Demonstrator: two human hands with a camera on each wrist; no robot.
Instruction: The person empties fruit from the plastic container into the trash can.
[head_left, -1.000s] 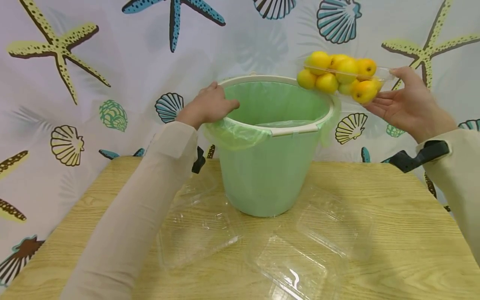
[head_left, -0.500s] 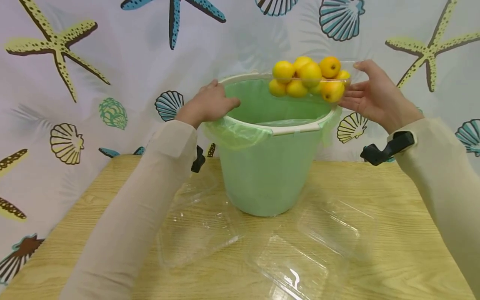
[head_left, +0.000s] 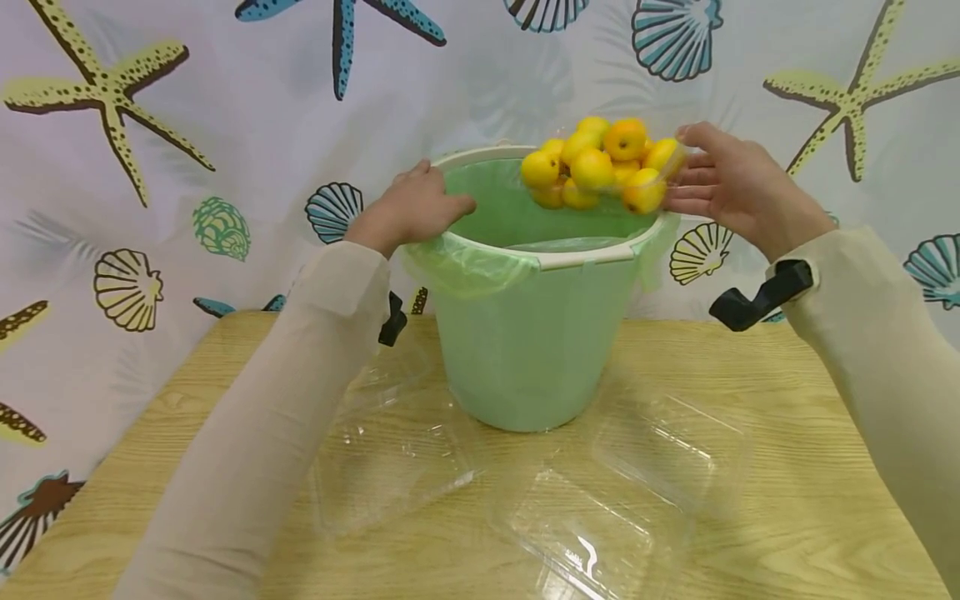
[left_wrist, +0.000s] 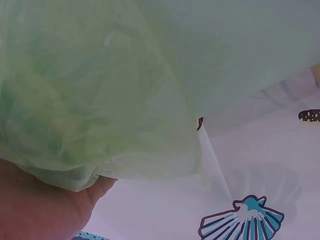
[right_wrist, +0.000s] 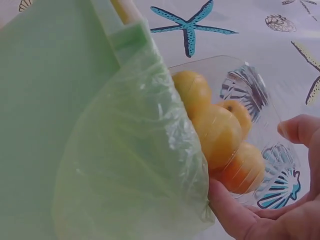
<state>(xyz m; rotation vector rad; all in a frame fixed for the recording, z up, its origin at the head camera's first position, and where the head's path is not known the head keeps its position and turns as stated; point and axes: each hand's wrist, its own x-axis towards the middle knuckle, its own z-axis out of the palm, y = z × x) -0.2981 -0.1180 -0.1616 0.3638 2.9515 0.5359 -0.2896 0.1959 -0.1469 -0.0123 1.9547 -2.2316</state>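
Note:
A pale green bin (head_left: pixel 525 350) stands on the table, with a thin green bag (head_left: pixel 480 271) lining it and folded over its rim. At the rim's left side my left hand (head_left: pixel 416 208) grips the edge through the bag; part of its fingers is hidden. My right hand (head_left: pixel 750 187) holds the right end of a clear plastic container (right_wrist: pixel 270 115), thumb on top and fingers beneath. Several yellow-orange fruits (head_left: pixel 592 169), like loquats, are heaped in it. The container is over the right part of the bin's opening, tilted and slightly blurred in the head view.
Several clear plastic containers lie on the wooden table (head_left: pixel 810 467): one at front (head_left: pixel 581 521), one to the right (head_left: pixel 667 450), others on the left (head_left: pixel 390 467). Behind the bin hangs a white cloth (head_left: pixel 255 108) printed with starfish and shells.
My right hand has moved left, carrying the container of fruits from beside the bin to over its opening. The container now tips more. My left hand stays on the rim.

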